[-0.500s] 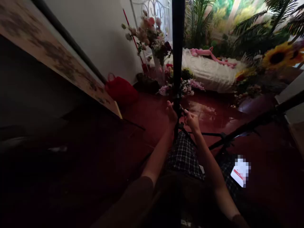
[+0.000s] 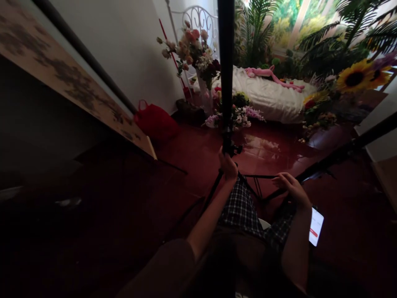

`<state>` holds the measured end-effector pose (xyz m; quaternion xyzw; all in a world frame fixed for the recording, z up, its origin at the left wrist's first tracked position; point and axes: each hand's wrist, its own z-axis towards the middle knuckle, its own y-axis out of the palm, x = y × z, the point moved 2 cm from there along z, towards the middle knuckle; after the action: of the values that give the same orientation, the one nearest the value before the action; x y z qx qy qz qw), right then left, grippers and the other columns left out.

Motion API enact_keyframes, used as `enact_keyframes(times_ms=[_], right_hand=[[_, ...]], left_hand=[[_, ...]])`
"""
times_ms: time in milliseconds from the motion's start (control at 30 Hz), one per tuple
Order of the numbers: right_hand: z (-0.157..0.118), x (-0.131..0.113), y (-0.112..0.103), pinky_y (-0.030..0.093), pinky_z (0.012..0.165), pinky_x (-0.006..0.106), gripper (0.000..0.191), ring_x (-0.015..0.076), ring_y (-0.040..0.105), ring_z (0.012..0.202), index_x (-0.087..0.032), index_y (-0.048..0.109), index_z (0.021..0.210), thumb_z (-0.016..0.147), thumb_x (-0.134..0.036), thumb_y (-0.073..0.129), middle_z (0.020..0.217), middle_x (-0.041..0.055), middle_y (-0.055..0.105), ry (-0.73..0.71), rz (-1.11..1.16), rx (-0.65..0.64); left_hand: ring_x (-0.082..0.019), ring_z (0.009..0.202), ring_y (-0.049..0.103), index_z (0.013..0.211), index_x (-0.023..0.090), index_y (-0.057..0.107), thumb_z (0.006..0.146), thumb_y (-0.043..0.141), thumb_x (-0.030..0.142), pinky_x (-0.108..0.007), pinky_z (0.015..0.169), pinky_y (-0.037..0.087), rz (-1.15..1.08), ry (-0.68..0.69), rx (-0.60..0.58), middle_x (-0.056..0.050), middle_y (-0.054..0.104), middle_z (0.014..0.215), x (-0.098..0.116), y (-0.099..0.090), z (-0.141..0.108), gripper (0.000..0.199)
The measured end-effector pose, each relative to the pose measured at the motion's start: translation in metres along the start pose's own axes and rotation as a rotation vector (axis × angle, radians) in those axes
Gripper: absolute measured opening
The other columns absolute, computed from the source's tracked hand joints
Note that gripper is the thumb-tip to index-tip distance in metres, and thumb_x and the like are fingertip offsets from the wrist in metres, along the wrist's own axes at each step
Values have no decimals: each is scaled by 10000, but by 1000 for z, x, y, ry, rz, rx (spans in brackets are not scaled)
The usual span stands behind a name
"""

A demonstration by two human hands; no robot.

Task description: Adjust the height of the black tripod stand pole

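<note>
An upright black stand (image 2: 227,74) with folding legs rises in front of me. My left hand (image 2: 228,166) is closed around its lower pole, just below a clamp with a small knob (image 2: 237,149). Off to the right, my right hand (image 2: 290,185) is held over my lap with its fingers loosely stretched out, and I see nothing in it. Close by it, a second black pole (image 2: 335,160) slants up toward the right edge. Beside my right forearm, a phone (image 2: 316,227) with a lit screen lies near my checked trousers (image 2: 240,205).
A red bag (image 2: 156,122) sits on the dark red floor (image 2: 198,153) by the wall. A patterned panel (image 2: 80,78) slants in at the left. Beyond the stand are flowers (image 2: 198,49), a white-covered bed (image 2: 269,99) with a pink plush toy (image 2: 276,78), and sunflowers (image 2: 355,78).
My right hand has come off the knob and moved right and down toward my lap, its fingers loosening. My left hand is now lower on the pole, below the knob.
</note>
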<state>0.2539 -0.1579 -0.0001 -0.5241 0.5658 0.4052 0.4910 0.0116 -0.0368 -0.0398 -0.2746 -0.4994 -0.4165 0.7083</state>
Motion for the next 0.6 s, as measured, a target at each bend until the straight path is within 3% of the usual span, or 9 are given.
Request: enact_keyframes(times_ms=[67, 133, 200, 267, 400, 500, 600], right_hand=[[-12, 9, -29, 587, 777, 308, 471, 185, 736, 831, -215, 664, 941, 704, -614, 746, 894, 54, 768, 0, 56, 154], [-20, 14, -53, 588, 762, 298, 474, 180, 739, 813, -222, 666, 944, 692, -613, 755, 864, 41, 769, -43, 139, 336], [-27, 17, -68, 586, 726, 280, 475, 170, 738, 771, -223, 662, 927, 667, -604, 775, 831, 30, 767, -103, 221, 490], [-31, 18, -75, 582, 687, 265, 475, 162, 734, 733, -219, 651, 909, 644, -586, 796, 810, 25, 764, -139, 279, 563], [-35, 16, -74, 583, 680, 276, 479, 162, 729, 705, -208, 634, 914, 649, -572, 799, 805, 30, 761, -157, 294, 586], [-35, 14, -72, 581, 659, 284, 524, 164, 722, 677, -201, 631, 940, 658, -621, 766, 786, 33, 755, -176, 283, 609], [-34, 15, -73, 564, 581, 282, 593, 161, 698, 605, -202, 623, 955, 676, -721, 680, 760, 27, 741, -196, 311, 661]], left_hand=[[-246, 1464, 309, 1418, 146, 394, 980, 312, 507, -437, 1226, 219, 56, -4, 5, -183, 383, 1518, -4, -3, -39, 573], [-248, 1505, 216, 1478, 153, 311, 982, 337, 457, -457, 1244, 166, 60, -19, -100, -175, 259, 1588, -8, 1, -81, 582], [-252, 1504, 224, 1488, 171, 304, 981, 351, 421, -477, 1238, 190, 28, -52, -263, -163, 252, 1596, -8, 13, -117, 567], [-250, 1473, 302, 1467, 186, 350, 986, 344, 399, -491, 1213, 252, -29, -59, -442, -154, 339, 1558, 1, 33, -140, 526], [-237, 1364, 462, 1398, 193, 443, 976, 403, 415, -473, 1153, 356, -185, 136, -726, -146, 520, 1414, 50, 96, -147, 479], [-218, 1284, 534, 1351, 205, 475, 963, 441, 436, -429, 1116, 399, -303, 320, -816, -134, 586, 1313, 92, 149, -142, 453], [-189, 1045, 650, 1304, 194, 484, 956, 455, 463, -340, 923, 508, -371, 350, -919, -113, 650, 1149, 114, 192, -145, 441]])
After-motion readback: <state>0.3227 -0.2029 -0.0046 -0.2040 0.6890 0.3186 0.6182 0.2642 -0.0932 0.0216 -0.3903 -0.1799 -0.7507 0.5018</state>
